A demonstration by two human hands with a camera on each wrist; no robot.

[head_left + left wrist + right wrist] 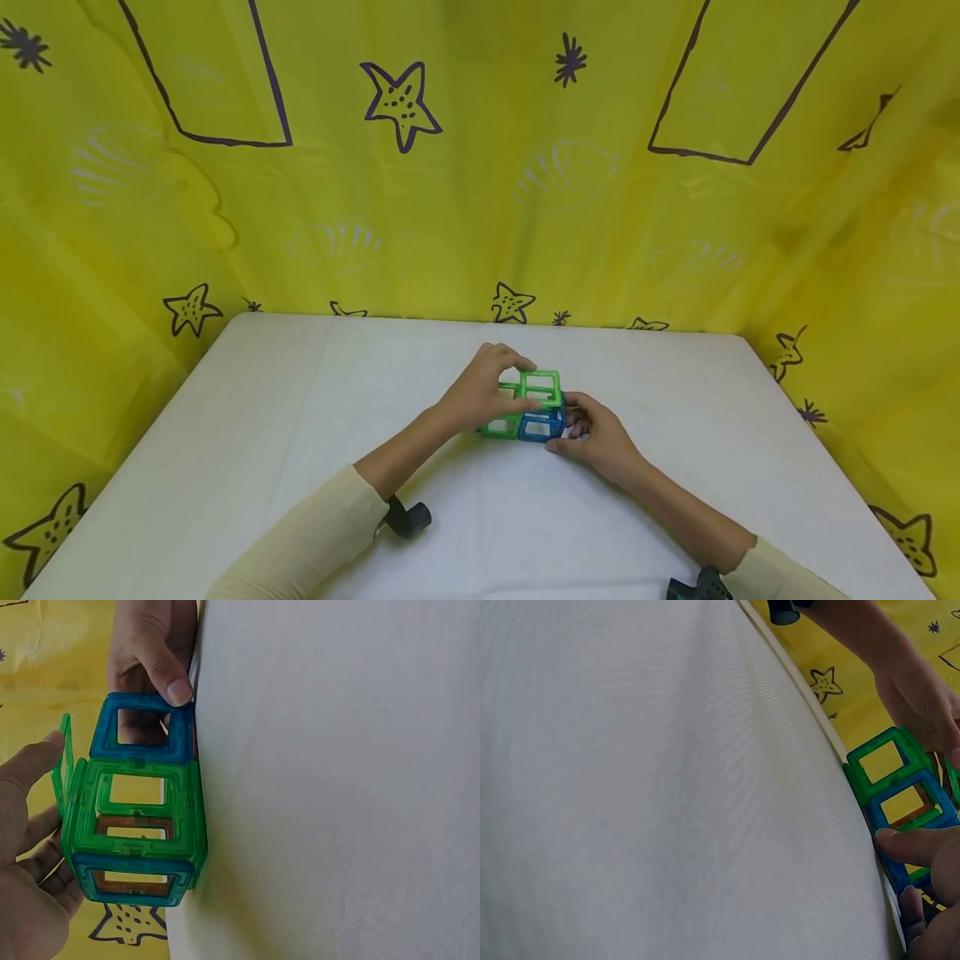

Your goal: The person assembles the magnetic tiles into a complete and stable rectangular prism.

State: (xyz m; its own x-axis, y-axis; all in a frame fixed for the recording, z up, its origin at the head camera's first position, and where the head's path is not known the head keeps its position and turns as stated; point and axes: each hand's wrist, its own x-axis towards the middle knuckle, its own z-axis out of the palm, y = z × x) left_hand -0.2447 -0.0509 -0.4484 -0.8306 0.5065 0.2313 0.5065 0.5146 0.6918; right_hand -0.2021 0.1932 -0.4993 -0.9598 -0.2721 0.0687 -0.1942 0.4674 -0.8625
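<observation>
A small structure of see-through magnetic tiles stands on the white table, with green square tiles (88, 802) joined to blue square tiles (178, 735). Brownish-orange tiles (135, 887) show through its open frames. My left hand (480, 387) pinches a light green square tile (540, 374) between thumb and fingers. This tile is tilted up over the top of the structure; whether its lower edge touches cannot be told. On the right, my right hand (603, 437) grips the blue end, its thumb on a blue tile's front and fingers behind, partly hidden.
The structure stands on a white-covered table (225, 467). Yellow curtains (465, 200) with starfish drawings hang behind the table and along both sides. A dark wrist device (408, 518) juts out under the left sleeve, and another (701, 586) sits at the right wrist.
</observation>
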